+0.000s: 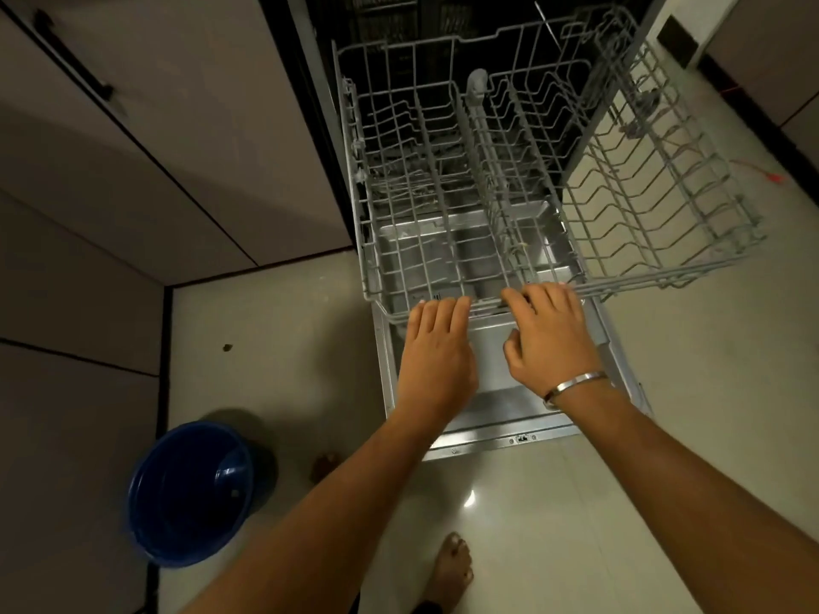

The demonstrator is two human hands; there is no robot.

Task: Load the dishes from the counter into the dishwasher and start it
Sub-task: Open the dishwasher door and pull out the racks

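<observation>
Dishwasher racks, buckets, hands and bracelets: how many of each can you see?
Wire racks: 2, lower rack, upper rack
Blue bucket: 1
Hands: 2, left hand, right hand
Silver bracelet: 1
Total: 6

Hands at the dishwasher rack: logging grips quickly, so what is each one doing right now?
Left hand: fingers curled over the lower rack front rim, gripping it.
Right hand: likewise on the same rim.
</observation>
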